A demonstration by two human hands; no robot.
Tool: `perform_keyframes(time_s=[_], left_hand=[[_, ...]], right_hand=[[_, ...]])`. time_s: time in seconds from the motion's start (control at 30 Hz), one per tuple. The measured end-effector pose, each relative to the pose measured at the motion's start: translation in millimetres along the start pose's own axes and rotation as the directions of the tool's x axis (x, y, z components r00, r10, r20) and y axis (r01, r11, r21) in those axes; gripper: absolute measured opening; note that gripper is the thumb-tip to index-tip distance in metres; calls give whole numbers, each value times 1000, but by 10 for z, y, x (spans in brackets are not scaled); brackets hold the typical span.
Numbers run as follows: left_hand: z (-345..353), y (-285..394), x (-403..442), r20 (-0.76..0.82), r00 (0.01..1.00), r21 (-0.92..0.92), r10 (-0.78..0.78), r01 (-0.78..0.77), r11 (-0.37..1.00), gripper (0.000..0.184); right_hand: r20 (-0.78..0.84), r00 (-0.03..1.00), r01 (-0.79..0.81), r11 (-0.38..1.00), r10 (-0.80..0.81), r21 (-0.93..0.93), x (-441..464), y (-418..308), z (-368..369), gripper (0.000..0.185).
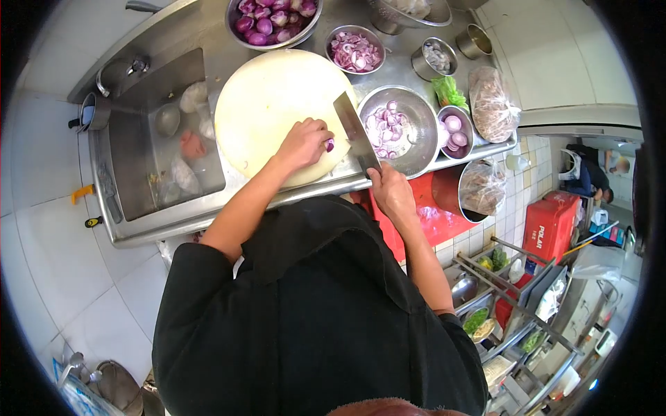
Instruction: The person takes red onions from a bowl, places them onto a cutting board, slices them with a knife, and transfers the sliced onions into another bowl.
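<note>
My left hand is closed over a piece of red onion, pressing it on the thick round cutting board. My right hand grips the handle of a cleaver. Its broad blade stands at the board's right edge, a little right of the onion piece and apart from it. Right of the blade is a wide metal bowl holding onion slices. Most of the onion piece is hidden by my left fingers.
Behind the board are a bowl of whole red onions and a bowl of sliced onions. A sink lies left. A small bowl of onion rings, lettuce and a filled plastic bag sit right. Another person is far right.
</note>
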State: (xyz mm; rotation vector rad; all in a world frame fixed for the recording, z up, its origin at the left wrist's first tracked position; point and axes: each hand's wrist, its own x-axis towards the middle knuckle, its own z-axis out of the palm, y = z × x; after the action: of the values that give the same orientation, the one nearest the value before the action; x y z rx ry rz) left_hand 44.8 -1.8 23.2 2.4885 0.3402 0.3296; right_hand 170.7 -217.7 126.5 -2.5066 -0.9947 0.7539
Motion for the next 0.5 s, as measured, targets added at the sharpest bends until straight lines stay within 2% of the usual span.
perform_keyframes(time_s=[0.03, 0.13, 0.17, 0.27, 0.37, 0.47, 0.5], left_hand=[[-35, -11, 63, 89, 996, 34, -6, 3, 999, 23], [-123, -39, 127, 152, 987, 64, 44, -54, 996, 24], [-13, -188, 123, -16, 982, 105, 186, -184, 977, 22], [-27, -187, 76, -130, 989, -138, -68, 50, 989, 18], [-37, -403, -105, -210, 854, -508, -476, 321, 800, 15], [-271, -608, -389, -203, 744, -583, -637, 431, 689, 20], [-310, -702, -457, -222, 739, -625, -636, 393, 675, 22]], right_hand=[[-20, 1000, 1, 1000, -1, 12, -2, 25, 14, 32], [-70, 998, 5, 1000, -4, 12, -39, 132, 89, 31], [-86, 996, 8, 1000, -7, 6, -50, 146, 102, 31], [-73, 997, 24, 997, -19, 71, -111, 139, 99, 30], [-18, 999, 49, 998, -48, 38, -174, 110, 81, 29], [68, 986, 151, 988, -151, 10, -205, 107, 112, 27], [103, 975, 200, 980, -199, 3, -211, 103, 137, 27]])
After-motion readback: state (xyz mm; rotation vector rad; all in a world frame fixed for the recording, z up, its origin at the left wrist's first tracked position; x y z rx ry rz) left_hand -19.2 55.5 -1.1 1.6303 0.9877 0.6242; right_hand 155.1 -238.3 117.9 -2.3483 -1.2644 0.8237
